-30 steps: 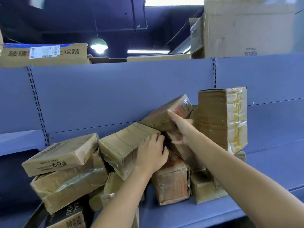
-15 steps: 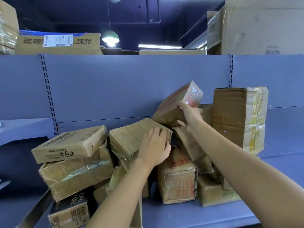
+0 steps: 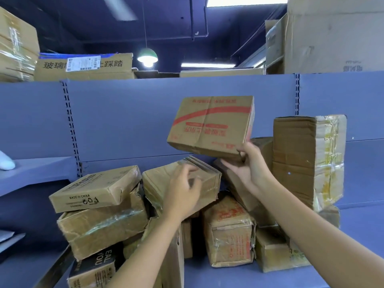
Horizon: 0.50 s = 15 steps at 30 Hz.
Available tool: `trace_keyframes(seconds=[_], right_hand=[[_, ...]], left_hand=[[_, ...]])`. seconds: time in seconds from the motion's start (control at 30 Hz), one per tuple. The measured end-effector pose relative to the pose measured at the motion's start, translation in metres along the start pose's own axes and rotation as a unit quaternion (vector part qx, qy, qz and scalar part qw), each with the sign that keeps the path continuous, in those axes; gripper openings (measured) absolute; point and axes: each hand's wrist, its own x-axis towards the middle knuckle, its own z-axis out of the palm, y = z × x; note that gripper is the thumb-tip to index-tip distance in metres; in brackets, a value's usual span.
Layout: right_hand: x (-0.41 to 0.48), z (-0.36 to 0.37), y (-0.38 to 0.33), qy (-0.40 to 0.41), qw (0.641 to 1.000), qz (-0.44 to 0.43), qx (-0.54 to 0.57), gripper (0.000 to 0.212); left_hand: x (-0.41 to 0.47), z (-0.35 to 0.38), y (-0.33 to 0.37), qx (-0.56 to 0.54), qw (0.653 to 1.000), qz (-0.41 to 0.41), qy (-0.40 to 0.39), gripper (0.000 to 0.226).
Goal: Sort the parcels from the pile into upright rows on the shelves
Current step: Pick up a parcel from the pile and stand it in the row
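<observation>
The red-printed parcel (image 3: pixel 212 125) sits just right of centre, held in the air clear of the pile (image 3: pixel 104 223). It is a creased brown carton with a red curved band and red characters that read upside down, its broad face toward the camera and slightly tilted.

The right hand (image 3: pixel 252 167) grips its lower right corner, thumb on the front face and fingers (image 3: pixel 230 166) curled under the bottom edge.

The left hand (image 3: pixel 182 196) hangs over a taped tan parcel (image 3: pixel 209 181) at the middle of the pile. Its fingers (image 3: pixel 188 171) are loosely curled and blurred, so I cannot tell whether they touch or hold it.

A tall parcel (image 3: pixel 307 161) stands upright at right on the blue shelf (image 3: pixel 363 235).

The forearms hide several lower parcels, and a black box (image 3: pixel 93 269) is cut off at the bottom edge.
</observation>
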Motion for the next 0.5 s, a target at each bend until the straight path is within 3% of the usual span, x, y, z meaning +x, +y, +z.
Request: trace_keyframes(seconds=[0.1, 0.17, 0.27, 0.37, 0.5], right_hand=[[-0.019, -0.01, 0.006, -0.056, 0.997, 0.034, 0.038, 0.054], [-0.026, -0.013, 0.008, -0.087, 0.994, 0.056, 0.029, 0.049], [-0.026, -0.018, 0.012, -0.102, 0.991, 0.086, 0.02, 0.05], [-0.023, -0.023, 0.015, -0.121, 0.987, 0.106, 0.013, 0.054], [-0.02, -0.028, 0.012, -0.149, 0.982, 0.118, 0.019, 0.061]], left_hand=[[0.0, -0.024, -0.011, -0.07, 0.981, -0.035, 0.178, 0.037], [0.01, -0.04, -0.021, -0.094, 0.968, -0.103, 0.209, 0.053], [0.022, -0.059, -0.027, -0.159, 0.961, -0.18, 0.139, 0.045], [0.021, -0.068, -0.026, -0.203, 0.963, -0.173, 0.042, 0.033], [0.021, -0.08, -0.022, -0.329, 0.922, -0.2, -0.023, 0.038]])
